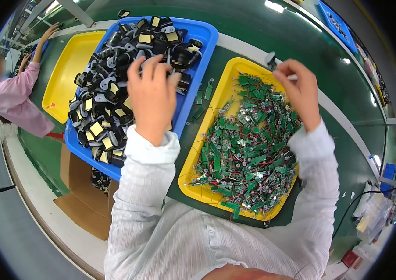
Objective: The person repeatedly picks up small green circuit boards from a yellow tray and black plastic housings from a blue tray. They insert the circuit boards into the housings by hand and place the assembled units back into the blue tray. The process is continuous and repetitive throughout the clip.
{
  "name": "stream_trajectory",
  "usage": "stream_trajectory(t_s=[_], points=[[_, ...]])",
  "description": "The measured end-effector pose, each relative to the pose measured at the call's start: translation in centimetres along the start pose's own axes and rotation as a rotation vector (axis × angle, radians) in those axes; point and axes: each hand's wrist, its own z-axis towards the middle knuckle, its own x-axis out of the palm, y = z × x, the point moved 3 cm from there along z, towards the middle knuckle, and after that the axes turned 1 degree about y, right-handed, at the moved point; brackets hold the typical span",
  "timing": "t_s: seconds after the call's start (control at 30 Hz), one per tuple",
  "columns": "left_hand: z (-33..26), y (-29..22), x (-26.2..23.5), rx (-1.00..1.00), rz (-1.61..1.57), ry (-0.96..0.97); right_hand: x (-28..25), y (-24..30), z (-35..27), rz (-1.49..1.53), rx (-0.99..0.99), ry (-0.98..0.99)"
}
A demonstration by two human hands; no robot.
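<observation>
My left hand [152, 95] hovers over a blue tray [211, 42], its fingers apart and slightly curled above a heap of small black-and-grey plastic parts [99, 128], many with a cream-coloured pad. No part shows in its grip. Past the far right corner of a yellow tray [231, 74], my right hand [299, 88] pinches a small black-and-grey plastic part [270, 59] between thumb and fingers. Some blur hides its details. Inside that yellow tray lies a pile of green circuit boards [249, 144] with thin red and black wires.
Several loose circuit boards [199, 96] lie on the green table between the trays. Another yellow tray [74, 60] stands at the left, near a person in a pink sleeve [20, 88]. An open cardboard box [83, 205] sits below the blue tray. Clear plastic bags [374, 212] lie at right.
</observation>
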Motion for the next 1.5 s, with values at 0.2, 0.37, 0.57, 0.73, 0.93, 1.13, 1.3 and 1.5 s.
stream_trajectory(t_s=[0.2,0.37,0.57,0.73,0.93,1.13,1.3,1.5], points=[[-0.3,2.4,1.5,-0.048,0.347,0.108,0.6,-12.9,5.9,-0.615,0.168,0.014],[-0.1,2.6,0.7,-0.061,0.375,0.053,-0.1,-13.2,6.0,-0.544,0.274,0.192],[0.7,1.3,-1.6,-0.053,0.144,-0.142,-1.9,-3.4,2.5,-0.558,-0.254,0.058],[0.6,-1.8,-2.2,-0.007,-0.338,-0.065,2.9,3.9,-3.8,-0.113,-0.282,0.383],[-0.5,-3.2,-1.5,-0.015,-0.746,0.14,6.5,4.4,-5.9,-0.158,-0.27,0.517],[-1.7,-5.2,-1.0,-0.407,-1.496,0.462,2.7,6.0,-6.3,0.439,-0.026,0.338],[-3.3,-7.4,-0.4,-0.287,-1.522,0.691,2.8,7.1,-8.5,0.983,0.209,0.182],[-3.4,-8.5,-0.6,-0.22,-1.417,0.672,3.4,6.4,-9.0,1.049,0.242,0.077]])
